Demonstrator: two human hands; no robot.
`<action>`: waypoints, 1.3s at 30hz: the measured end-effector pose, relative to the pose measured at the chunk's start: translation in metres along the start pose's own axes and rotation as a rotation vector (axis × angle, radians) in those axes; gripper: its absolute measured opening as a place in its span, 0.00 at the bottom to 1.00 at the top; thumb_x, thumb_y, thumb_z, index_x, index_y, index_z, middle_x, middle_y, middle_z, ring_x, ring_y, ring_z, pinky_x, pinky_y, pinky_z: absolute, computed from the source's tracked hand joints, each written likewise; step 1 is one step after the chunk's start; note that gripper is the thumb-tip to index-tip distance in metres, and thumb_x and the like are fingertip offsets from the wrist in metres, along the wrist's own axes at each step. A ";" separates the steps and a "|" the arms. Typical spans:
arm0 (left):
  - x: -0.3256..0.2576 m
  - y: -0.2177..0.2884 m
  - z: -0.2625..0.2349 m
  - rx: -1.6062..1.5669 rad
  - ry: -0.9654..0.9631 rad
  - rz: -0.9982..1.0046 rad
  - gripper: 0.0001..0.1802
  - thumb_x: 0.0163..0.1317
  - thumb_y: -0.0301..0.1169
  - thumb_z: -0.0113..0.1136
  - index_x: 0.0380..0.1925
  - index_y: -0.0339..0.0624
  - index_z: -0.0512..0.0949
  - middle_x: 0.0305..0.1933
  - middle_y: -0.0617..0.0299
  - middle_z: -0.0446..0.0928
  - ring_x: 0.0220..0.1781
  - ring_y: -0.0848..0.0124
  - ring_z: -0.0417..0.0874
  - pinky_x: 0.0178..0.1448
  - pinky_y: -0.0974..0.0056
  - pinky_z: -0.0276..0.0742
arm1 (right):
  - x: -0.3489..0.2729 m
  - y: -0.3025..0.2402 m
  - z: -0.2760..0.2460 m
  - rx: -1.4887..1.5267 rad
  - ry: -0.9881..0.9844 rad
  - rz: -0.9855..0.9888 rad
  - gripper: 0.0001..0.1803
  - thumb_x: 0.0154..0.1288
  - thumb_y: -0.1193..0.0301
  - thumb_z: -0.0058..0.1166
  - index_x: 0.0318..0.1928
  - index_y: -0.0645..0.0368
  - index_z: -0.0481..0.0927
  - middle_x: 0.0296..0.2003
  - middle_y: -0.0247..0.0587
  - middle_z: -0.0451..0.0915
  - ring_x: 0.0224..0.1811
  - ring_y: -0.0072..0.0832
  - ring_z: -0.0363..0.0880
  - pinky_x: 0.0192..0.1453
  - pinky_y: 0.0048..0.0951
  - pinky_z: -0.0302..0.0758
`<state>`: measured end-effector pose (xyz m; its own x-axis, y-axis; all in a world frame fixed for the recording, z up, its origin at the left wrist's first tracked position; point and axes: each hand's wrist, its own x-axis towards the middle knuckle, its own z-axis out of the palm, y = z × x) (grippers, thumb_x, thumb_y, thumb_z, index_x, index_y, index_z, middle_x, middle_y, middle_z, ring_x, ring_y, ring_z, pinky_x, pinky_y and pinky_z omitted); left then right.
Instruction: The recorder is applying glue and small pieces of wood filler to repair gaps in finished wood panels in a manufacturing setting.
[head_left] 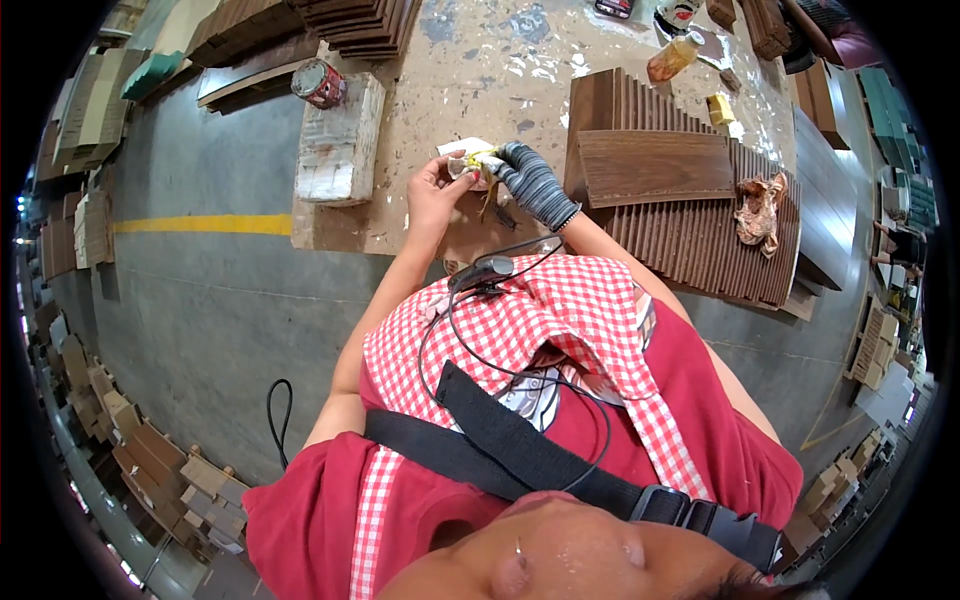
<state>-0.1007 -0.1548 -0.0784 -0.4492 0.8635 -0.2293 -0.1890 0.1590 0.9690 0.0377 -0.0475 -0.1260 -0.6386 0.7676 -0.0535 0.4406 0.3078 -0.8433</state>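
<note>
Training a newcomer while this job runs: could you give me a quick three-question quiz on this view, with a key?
1. Which hand at the small white-and-yellow bundle wears a grey glove?
2. True or false: the crumpled, stained rag lies on the stacked brown boards.
3. What stands on the white-smeared block on the person's left?
Key: 1. The right hand. 2. True. 3. A red-labelled can.

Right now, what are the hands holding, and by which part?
The left hand and gloved right hand pinch a yellowish bundle at opposite sides; its kind is unclear.
</note>
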 end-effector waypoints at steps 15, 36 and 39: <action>0.008 -0.003 -0.005 -0.231 -0.043 0.004 0.25 0.55 0.14 0.58 0.55 0.28 0.69 0.45 0.56 0.79 0.44 0.74 0.81 0.47 0.71 0.80 | -0.003 -0.026 -0.006 0.208 0.032 0.012 0.16 0.63 0.67 0.58 0.46 0.66 0.77 0.37 0.48 0.81 0.40 0.35 0.79 0.46 0.32 0.76; 0.021 -0.015 0.006 0.497 -0.007 0.131 0.13 0.52 0.33 0.69 0.30 0.34 0.81 0.30 0.57 0.79 0.31 0.72 0.79 0.37 0.68 0.74 | -0.003 0.012 -0.009 0.675 0.040 0.120 0.15 0.62 0.68 0.59 0.48 0.61 0.77 0.38 0.35 0.80 0.37 0.19 0.76 0.43 0.22 0.76; 0.034 -0.021 0.017 0.584 -0.013 0.325 0.13 0.50 0.35 0.69 0.29 0.35 0.81 0.32 0.53 0.78 0.35 0.62 0.79 0.41 0.62 0.75 | -0.003 0.008 -0.026 0.674 0.049 -0.009 0.12 0.61 0.70 0.60 0.43 0.60 0.77 0.35 0.33 0.79 0.35 0.17 0.73 0.41 0.23 0.75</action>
<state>-0.0975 -0.1211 -0.1051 -0.3920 0.9164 0.0805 0.4595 0.1193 0.8801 0.0595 -0.0326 -0.1187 -0.6043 0.7960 -0.0344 -0.0642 -0.0917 -0.9937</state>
